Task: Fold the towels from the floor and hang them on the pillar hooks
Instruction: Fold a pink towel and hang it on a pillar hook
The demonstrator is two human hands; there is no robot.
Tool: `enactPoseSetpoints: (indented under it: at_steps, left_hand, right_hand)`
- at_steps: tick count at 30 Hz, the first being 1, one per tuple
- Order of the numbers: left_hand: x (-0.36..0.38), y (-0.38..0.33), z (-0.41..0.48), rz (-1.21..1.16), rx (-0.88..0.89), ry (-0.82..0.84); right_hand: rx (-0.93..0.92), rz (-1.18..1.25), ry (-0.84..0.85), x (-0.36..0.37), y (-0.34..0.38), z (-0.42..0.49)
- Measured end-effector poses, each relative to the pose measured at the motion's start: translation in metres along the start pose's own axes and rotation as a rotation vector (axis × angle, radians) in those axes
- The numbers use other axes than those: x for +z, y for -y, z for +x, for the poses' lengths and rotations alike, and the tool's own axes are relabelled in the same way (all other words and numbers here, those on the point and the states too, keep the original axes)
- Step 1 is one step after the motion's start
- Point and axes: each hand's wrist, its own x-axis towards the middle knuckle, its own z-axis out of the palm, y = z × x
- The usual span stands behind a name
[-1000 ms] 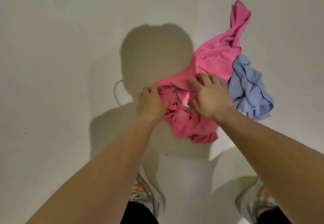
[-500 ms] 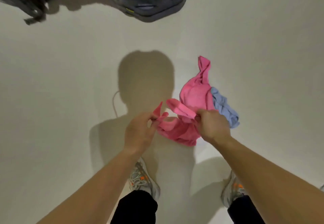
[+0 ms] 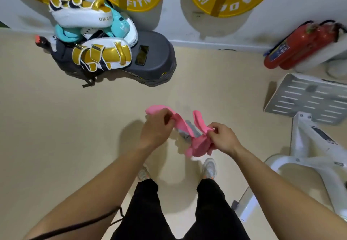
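Pinching pink towel: left hand, right hand, tight grip.

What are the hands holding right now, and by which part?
The pink towel, stretched between both hands: the left hand grips one end, the right hand pinches an edge near the other end.

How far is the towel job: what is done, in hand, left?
Done: the pink towel is off the floor. In hand: left hand and right hand grip it, crumpled, unfolded. Left: folding and hanging it, then the blue-grey towel behind it.
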Motion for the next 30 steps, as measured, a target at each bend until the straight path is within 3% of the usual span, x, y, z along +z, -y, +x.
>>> enactPoseSetpoints:
  at_steps: [3, 6, 9, 15, 19, 21, 25, 30]
  left_hand:
    - [-0.005, -0.029, -0.028, 0.117, -0.034, 0.019]
    - [-0.004, -0.050, -0.047, 0.170, -0.058, 0.153]
    - [-0.003, -0.086, -0.062, 0.063, 0.131, 0.212]
    - [-0.022, -0.145, -0.075, -0.176, 0.280, 0.025]
    - [-0.046, -0.184, -0.083, -0.255, 0.320, 0.082]
    - [-0.055, -0.204, -0.086, -0.312, 0.331, 0.110]
    - [-0.067, -0.240, -0.089, -0.280, 0.400, 0.024]
    - [-0.078, -0.268, -0.091, -0.170, 0.537, -0.014]
  right_hand:
    - [-0.072, 0.082, -0.059, -0.027, 0.010, -0.055]
    - [-0.131, 0.117, -0.091, -0.041, 0.027, -0.090]
    - [-0.202, 0.143, -0.094, -0.055, 0.046, -0.110]
    - [-0.259, 0.447, -0.098, -0.094, 0.070, -0.133]
    - [-0.420, 0.435, 0.008, -0.117, 0.072, -0.162]
    - [-0.523, 0.368, -0.067, -0.129, 0.071, -0.167]
    - [-0.631, 0.453, -0.111, -0.156, 0.077, -0.170]
    - [-0.647, 0.656, 0.037, -0.181, 0.093, -0.185]
